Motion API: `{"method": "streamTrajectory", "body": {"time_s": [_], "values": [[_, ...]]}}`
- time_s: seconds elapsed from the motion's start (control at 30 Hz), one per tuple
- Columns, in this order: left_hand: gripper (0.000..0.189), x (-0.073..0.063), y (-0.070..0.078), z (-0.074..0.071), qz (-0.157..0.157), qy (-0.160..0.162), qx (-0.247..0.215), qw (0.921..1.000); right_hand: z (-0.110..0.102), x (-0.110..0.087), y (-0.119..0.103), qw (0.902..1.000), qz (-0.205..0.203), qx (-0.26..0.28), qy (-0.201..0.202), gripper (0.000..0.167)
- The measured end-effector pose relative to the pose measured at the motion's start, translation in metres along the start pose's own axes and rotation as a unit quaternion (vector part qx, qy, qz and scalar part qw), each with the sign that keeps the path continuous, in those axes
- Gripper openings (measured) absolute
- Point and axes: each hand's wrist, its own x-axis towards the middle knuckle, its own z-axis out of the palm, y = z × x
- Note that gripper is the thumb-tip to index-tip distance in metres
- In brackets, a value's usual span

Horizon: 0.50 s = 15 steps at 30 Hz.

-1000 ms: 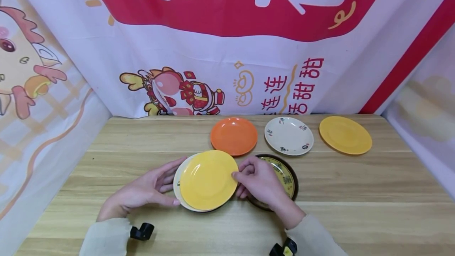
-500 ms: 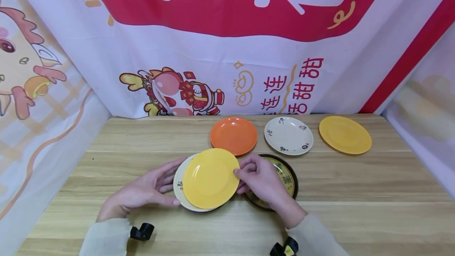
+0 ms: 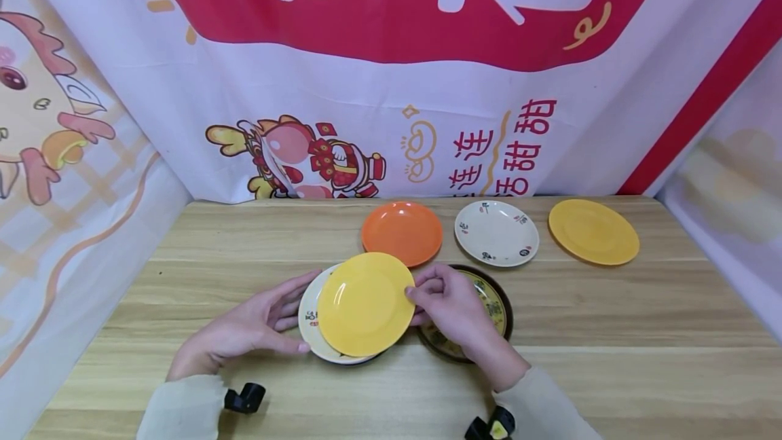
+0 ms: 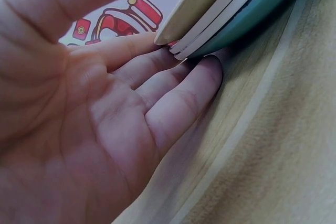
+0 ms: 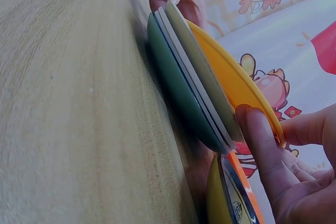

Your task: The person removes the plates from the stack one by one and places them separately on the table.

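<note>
Yellow plate (image 3: 366,304), head view: I see it lying over a patterned white plate (image 3: 310,331), offset to the right. Right hand (image 3: 449,307) pinches its right rim, reaching in from the lower right across a dark-rimmed plate (image 3: 501,304). Left hand (image 3: 263,324) spread at the white plate's left side, thumb by the near rim. Left wrist view: palm facing me, fingers loosely extended, tips touching stacked plates (image 4: 212,17); green plate (image 4: 252,19) lowest. Right wrist view: thumb and fingers clamp opposite faces of the yellow rim, raised clear of the stack there.
</note>
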Motion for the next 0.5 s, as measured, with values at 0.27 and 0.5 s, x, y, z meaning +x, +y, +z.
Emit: {"method": "streamTrajectory", "body": {"time_s": [0.27, 0.5], "values": [[0.110, -0.0007, 0.0028, 0.0012, -0.006, 0.000, -0.012, 0.9999, 0.0002, -0.0003, -0.0014, 0.9999, -0.011, 0.002, 0.008, 0.018], [0.110, -0.0004, 0.0027, 0.0017, -0.001, -0.005, -0.016, 0.9999, -0.0043, -0.0022, -0.0027, 0.9991, -0.013, 0.037, 0.014, 0.020]]}}
